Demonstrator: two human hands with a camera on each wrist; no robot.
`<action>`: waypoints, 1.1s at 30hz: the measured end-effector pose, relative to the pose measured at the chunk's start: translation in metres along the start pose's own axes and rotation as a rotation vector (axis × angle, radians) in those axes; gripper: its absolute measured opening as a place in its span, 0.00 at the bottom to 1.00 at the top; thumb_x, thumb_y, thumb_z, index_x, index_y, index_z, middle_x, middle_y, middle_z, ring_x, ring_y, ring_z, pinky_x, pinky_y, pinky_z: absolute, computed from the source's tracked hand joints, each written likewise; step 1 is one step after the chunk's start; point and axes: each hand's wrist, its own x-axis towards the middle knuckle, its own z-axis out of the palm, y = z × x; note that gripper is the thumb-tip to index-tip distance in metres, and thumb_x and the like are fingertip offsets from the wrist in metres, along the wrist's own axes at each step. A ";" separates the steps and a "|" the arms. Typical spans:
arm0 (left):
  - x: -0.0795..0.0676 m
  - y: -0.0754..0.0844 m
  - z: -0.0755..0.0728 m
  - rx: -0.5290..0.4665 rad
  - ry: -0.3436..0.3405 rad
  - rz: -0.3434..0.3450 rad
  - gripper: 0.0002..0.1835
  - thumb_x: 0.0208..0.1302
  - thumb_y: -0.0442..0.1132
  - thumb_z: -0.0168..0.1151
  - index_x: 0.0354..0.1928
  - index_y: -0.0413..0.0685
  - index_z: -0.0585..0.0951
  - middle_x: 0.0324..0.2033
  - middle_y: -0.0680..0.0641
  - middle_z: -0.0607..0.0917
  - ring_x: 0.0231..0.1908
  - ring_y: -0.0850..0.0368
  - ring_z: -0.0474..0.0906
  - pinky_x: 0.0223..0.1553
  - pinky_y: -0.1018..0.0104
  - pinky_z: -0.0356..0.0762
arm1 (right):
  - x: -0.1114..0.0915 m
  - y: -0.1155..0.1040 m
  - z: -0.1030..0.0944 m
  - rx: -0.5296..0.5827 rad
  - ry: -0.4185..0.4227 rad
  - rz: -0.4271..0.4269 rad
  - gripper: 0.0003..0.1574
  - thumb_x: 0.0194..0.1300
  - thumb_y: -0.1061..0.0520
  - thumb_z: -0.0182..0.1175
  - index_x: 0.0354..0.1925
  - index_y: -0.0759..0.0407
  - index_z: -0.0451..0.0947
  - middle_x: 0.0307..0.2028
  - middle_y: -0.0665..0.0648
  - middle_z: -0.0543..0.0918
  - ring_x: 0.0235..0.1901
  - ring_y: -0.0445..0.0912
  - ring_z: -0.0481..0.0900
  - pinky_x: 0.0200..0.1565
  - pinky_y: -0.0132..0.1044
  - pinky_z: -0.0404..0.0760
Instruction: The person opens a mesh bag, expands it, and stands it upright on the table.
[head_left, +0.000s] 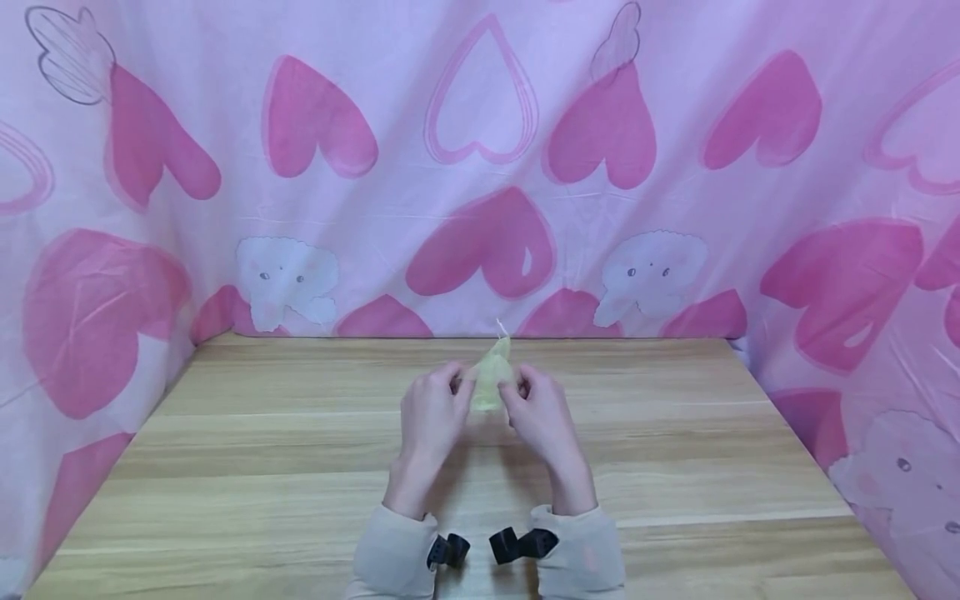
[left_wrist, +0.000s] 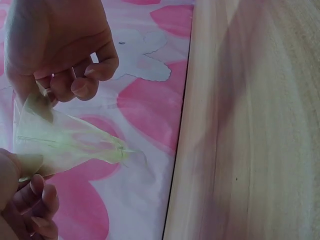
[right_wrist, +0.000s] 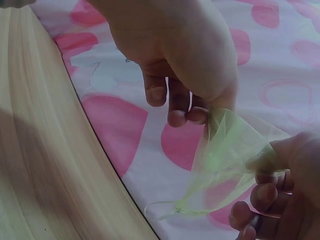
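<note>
A pale yellow-green, sheer drawstring pouch (head_left: 492, 379) is held up between both hands above the far part of the table. On its left side my left hand (head_left: 435, 408) pinches the fabric, and my right hand (head_left: 542, 408) does the same opposite. In the left wrist view the pouch (left_wrist: 70, 142) tapers to a gathered end with a thin cord. Parts of the pinching digits show through the sheer cloth. From the right wrist, the fabric (right_wrist: 220, 155) looks spread between the hands, with a loop of white cord (right_wrist: 152, 212) hanging from the narrow end.
Under the hands lies a wood-grain table (head_left: 262, 483). A pink curtain (head_left: 390, 200) printed with hearts and white cartoon animals stands behind it and along both sides. Small black devices (head_left: 450, 550) are worn at the cuffs of the light sleeves (head_left: 581, 550).
</note>
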 end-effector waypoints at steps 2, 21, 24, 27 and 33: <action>0.000 -0.001 -0.001 0.022 -0.016 0.021 0.08 0.61 0.40 0.68 0.25 0.50 0.81 0.15 0.57 0.72 0.16 0.60 0.66 0.17 0.63 0.64 | 0.000 0.000 -0.001 -0.006 -0.001 -0.002 0.13 0.64 0.63 0.59 0.24 0.59 0.68 0.15 0.53 0.71 0.14 0.44 0.72 0.16 0.32 0.66; 0.000 -0.003 -0.002 0.091 -0.126 0.163 0.09 0.68 0.42 0.62 0.28 0.55 0.81 0.22 0.57 0.79 0.21 0.58 0.74 0.22 0.61 0.71 | 0.002 0.010 -0.003 -0.147 -0.058 -0.048 0.14 0.63 0.55 0.66 0.28 0.56 0.71 0.18 0.50 0.67 0.19 0.43 0.66 0.22 0.35 0.66; 0.000 -0.003 -0.001 0.088 -0.132 0.154 0.12 0.67 0.42 0.62 0.23 0.55 0.77 0.18 0.58 0.74 0.19 0.60 0.69 0.20 0.63 0.68 | 0.003 0.008 -0.001 -0.130 -0.046 -0.048 0.13 0.67 0.53 0.61 0.28 0.56 0.72 0.18 0.50 0.67 0.19 0.43 0.66 0.22 0.35 0.66; 0.000 -0.003 -0.001 0.088 -0.134 0.143 0.13 0.66 0.42 0.63 0.22 0.56 0.76 0.17 0.58 0.72 0.18 0.60 0.68 0.20 0.64 0.67 | 0.003 0.006 0.000 -0.104 -0.007 -0.035 0.12 0.67 0.58 0.58 0.25 0.56 0.72 0.17 0.50 0.68 0.19 0.43 0.66 0.20 0.34 0.65; 0.002 -0.002 -0.003 0.090 -0.121 0.109 0.10 0.61 0.39 0.66 0.22 0.56 0.80 0.15 0.59 0.73 0.17 0.61 0.67 0.19 0.64 0.66 | 0.005 0.006 -0.001 -0.084 0.042 -0.031 0.13 0.63 0.63 0.59 0.22 0.58 0.71 0.16 0.51 0.67 0.19 0.43 0.66 0.20 0.34 0.64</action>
